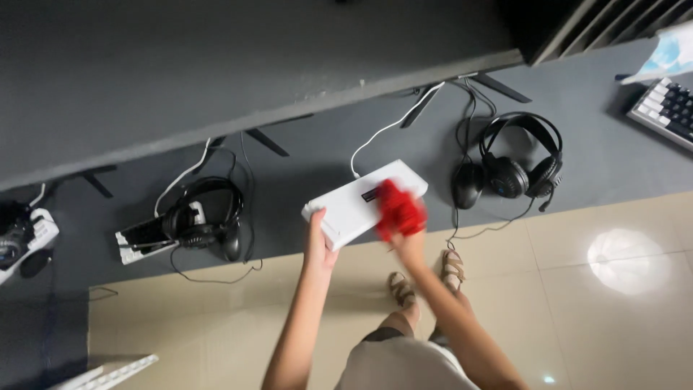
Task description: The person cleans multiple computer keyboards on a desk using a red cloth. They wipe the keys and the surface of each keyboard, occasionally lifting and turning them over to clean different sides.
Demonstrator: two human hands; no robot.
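Note:
My left hand (317, 242) grips the left end of a white keyboard (354, 206), holding it tilted with its underside up above the dark grey desk (303, 155). A white cable (390, 130) runs from the keyboard's far edge toward the back of the desk. My right hand (408, 242) holds a red cloth (398, 209), blurred with motion, pressed on the right part of the keyboard's underside.
A black headset (521, 160) and a black mouse (466, 185) lie right of the keyboard. Another black headset (206, 213) rests on a second keyboard (141, 240) at left. A third keyboard (668, 108) sits far right. Below are beige floor tiles (577, 303) and my sandalled feet (426, 278).

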